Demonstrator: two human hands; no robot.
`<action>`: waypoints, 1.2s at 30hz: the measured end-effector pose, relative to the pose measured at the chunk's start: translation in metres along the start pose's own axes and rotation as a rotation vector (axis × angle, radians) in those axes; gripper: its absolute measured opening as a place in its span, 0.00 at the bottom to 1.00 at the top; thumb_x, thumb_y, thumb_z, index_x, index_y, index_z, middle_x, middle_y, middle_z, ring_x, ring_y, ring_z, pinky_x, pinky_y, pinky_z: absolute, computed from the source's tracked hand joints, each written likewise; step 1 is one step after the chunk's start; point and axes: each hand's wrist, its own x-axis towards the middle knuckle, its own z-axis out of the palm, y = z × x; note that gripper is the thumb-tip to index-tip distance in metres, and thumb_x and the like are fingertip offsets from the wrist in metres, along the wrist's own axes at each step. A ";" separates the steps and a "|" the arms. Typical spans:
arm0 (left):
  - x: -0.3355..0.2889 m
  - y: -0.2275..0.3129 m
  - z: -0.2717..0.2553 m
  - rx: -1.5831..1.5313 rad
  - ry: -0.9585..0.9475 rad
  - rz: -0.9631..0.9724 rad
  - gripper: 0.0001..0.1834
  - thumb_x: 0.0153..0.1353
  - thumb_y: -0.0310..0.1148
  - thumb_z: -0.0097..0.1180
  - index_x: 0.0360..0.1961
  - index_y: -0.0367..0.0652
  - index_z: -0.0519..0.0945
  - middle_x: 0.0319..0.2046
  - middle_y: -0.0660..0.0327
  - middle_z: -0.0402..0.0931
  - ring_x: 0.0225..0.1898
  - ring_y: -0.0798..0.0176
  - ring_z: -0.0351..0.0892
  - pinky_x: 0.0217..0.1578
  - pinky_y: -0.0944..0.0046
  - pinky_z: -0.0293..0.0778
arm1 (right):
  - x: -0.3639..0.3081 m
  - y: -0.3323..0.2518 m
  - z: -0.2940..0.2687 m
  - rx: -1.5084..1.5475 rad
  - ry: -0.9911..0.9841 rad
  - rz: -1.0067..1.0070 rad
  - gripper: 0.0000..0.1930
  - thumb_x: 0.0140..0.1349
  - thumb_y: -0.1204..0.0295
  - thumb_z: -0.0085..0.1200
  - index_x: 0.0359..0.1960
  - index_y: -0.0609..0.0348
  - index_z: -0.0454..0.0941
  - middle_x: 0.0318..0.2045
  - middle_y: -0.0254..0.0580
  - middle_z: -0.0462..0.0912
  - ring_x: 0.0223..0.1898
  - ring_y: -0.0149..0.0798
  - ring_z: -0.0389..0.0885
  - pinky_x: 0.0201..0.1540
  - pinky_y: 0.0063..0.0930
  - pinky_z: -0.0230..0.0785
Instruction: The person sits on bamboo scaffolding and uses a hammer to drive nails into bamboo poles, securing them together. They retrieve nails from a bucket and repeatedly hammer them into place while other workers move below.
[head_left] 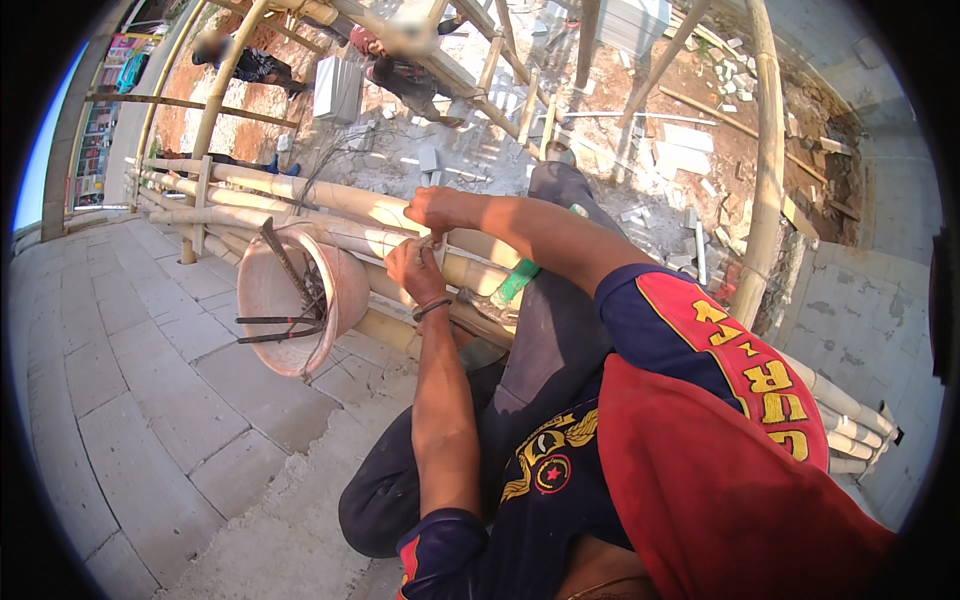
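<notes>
My left hand [413,272], with a dark bracelet at the wrist, is closed at the bamboo poles [370,204]. Just beyond it my right hand [432,210] is also closed, knuckles up, over the same bundle of poles. Between the two hands something thin and pale may run, too small to name. Left of my left hand a pinkish bucket [352,285] hangs or rests tilted against the poles, mouth toward the block wall. Out of it stick a rusty metal bar [285,258] and two dark prongs [282,330]. A bright green thing [517,283] lies by my leg.
Upright bamboo poles [765,150] and slanting ones frame the space. Grey block wall [140,340] runs along the left. Far below, rubble, pale block stacks [338,90] and loose planks cover the ground, where people [405,75] are about. My leg [560,330] straddles the poles.
</notes>
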 end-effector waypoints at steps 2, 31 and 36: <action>-0.004 0.001 0.000 0.098 -0.049 -0.029 0.05 0.51 0.27 0.62 0.31 0.48 0.82 0.34 0.64 0.77 0.42 0.53 0.71 0.44 0.52 0.65 | 0.000 0.001 0.001 0.007 0.003 0.007 0.35 0.32 0.53 0.76 0.41 0.60 0.78 0.39 0.43 0.82 0.48 0.48 0.76 0.52 0.37 0.72; -0.026 -0.004 0.012 0.195 -0.095 -0.007 0.09 0.51 0.23 0.59 0.33 0.49 0.80 0.28 0.63 0.67 0.36 0.54 0.69 0.40 0.51 0.65 | -0.001 0.005 0.009 -0.020 0.032 -0.010 0.28 0.37 0.55 0.74 0.37 0.60 0.81 0.37 0.43 0.81 0.48 0.46 0.76 0.50 0.36 0.74; -0.026 -0.006 0.015 0.201 -0.080 0.010 0.09 0.51 0.23 0.59 0.33 0.49 0.80 0.28 0.62 0.67 0.35 0.54 0.69 0.40 0.51 0.66 | -0.003 0.005 0.008 0.009 0.060 -0.027 0.28 0.36 0.55 0.74 0.36 0.60 0.81 0.36 0.45 0.82 0.47 0.47 0.77 0.49 0.36 0.74</action>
